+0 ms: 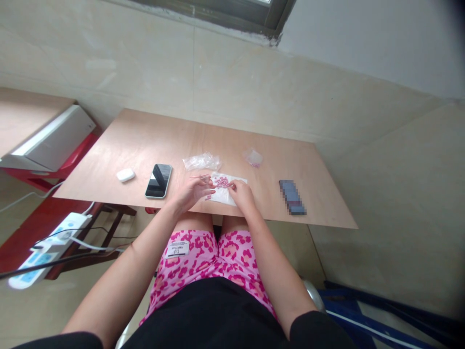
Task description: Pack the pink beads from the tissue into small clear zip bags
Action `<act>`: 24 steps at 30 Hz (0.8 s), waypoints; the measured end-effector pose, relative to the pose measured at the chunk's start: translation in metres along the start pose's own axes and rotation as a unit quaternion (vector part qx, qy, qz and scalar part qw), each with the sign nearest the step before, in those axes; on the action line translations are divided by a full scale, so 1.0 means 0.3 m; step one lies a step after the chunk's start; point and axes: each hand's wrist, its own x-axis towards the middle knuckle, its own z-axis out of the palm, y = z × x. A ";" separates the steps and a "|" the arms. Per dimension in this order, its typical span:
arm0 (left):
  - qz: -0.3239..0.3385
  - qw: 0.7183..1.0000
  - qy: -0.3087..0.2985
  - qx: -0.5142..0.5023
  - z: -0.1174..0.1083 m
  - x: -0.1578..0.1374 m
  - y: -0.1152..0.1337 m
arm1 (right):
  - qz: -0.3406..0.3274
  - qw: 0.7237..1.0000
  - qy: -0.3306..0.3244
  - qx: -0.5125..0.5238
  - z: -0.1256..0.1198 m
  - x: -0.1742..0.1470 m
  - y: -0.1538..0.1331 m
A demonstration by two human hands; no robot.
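Observation:
Small pink beads (222, 182) lie in a cluster on a white sheet (223, 196) near the table's front edge. My left hand (194, 192) is at the sheet's left side, fingers closed around thin, pale pinkish sticks (199, 176) whose exact kind I cannot make out. A few more pink pieces (208, 198) are just below its fingers. At the right of the beads, my right hand (242, 195) pinches with thumb and forefinger; whatever is between the fingertips is too small to name. Behind the sheet lie crumpled clear plastic bags (202, 161) and a small clear bag with pink bits (253, 157).
A phone (159, 181) and a white earbud case (125, 175) lie on the wooden table (254, 140) at left. Another dark phone-like object (292, 197), pixelated, lies at right. A power strip (51, 249) with cables is at lower left. A tiled wall (218, 72) stands behind.

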 end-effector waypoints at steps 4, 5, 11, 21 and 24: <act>0.003 1.000 0.000 -0.006 -0.004 0.000 -0.004 | -0.002 1.000 0.010 -0.006 0.016 0.007 0.010; 0.004 1.000 0.000 -0.004 -0.006 0.001 -0.006 | -0.001 1.000 0.014 -0.006 0.019 0.009 0.012; 0.002 0.998 0.011 0.061 -0.025 0.009 -0.025 | -0.016 0.999 0.009 0.029 0.009 0.013 0.010; -0.052 0.977 0.003 0.205 -0.014 -0.014 -0.035 | -0.033 0.956 0.017 0.290 -0.125 0.000 -0.223; -0.040 0.974 -0.019 0.224 -0.017 -0.019 -0.038 | -0.085 0.964 -0.032 0.248 -0.156 -0.008 -0.294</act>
